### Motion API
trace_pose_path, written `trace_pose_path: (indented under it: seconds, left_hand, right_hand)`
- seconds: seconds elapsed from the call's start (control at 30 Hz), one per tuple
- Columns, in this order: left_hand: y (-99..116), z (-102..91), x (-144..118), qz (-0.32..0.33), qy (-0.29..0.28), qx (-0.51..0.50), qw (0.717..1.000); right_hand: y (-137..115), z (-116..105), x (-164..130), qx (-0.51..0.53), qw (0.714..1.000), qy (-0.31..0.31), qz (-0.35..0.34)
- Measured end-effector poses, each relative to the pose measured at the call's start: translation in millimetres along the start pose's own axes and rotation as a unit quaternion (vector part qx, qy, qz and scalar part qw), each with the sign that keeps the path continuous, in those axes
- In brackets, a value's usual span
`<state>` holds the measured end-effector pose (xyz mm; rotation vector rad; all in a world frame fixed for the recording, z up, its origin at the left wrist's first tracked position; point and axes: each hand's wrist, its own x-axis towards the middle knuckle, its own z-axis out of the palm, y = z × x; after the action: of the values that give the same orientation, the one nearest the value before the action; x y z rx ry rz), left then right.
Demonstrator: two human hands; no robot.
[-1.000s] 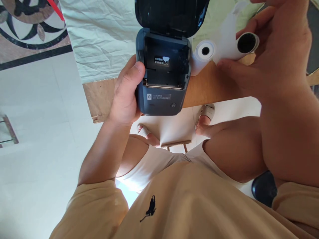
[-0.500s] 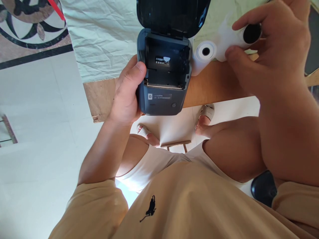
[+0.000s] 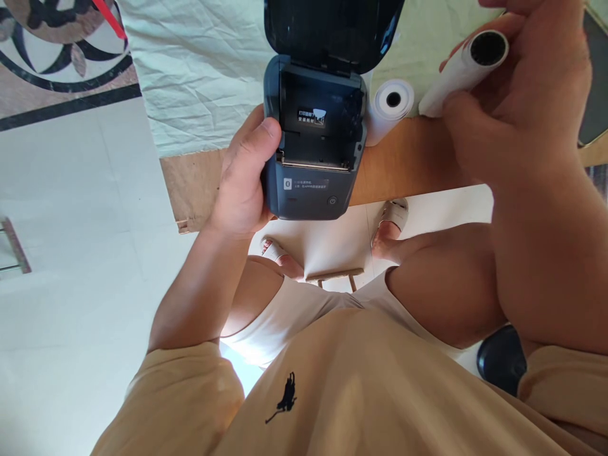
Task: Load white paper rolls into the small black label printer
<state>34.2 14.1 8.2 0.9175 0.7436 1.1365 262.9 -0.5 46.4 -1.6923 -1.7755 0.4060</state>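
At twelve o'clock, the left hand (image 3: pixel 244 174) clasps the dark printer (image 3: pixel 308 206), thumb over its edge; the long axis runs twelve to six, raised lid (image 3: pixel 332 31) at twelve. An inner label (image 3: pixel 311 116) reads 安装耗材 (its upper line is blurrier). Toward two o'clock, the right hand (image 3: pixel 527 101) pinches a white roll (image 3: pixel 458 75), dark end facing one-thirty; a second roll (image 3: pixel 384 123) is just beside the printer.

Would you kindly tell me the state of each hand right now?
Left hand: closed, holding the dark open-lidded printer.
Right hand: closed, holding a white paper roll.
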Motion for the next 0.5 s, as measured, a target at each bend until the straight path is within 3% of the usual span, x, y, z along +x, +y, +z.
trace_pose_path:
  seconds: [0.1, 0.33, 0.43, 0.5]
  left_hand:
    - [2.9, 1.2, -1.4, -0.009, 0.004, 0.012, 1.000]
    - [-0.8, 0.6, -0.1, 0.008, 0.010, 0.000, 1.000]
    - [0.3, 0.0, -0.4, 0.005, 0.004, 0.003, 1.000]
    - [1.6, -0.3, -0.7, 0.002, 0.004, 0.007, 1.000]
  right_hand:
    - [2.6, 0.8, -0.6, -0.051, 0.997, -0.024, -0.046]
    - [10.3, -0.1, 2.5, -0.119, 0.992, -0.004, -0.037]
    - [5.7, 0.0, 2.1, -0.085, 0.992, 0.052, -0.075]
    - [-4.1, 0.3, 0.3, -0.038, 0.994, 0.099, -0.036]
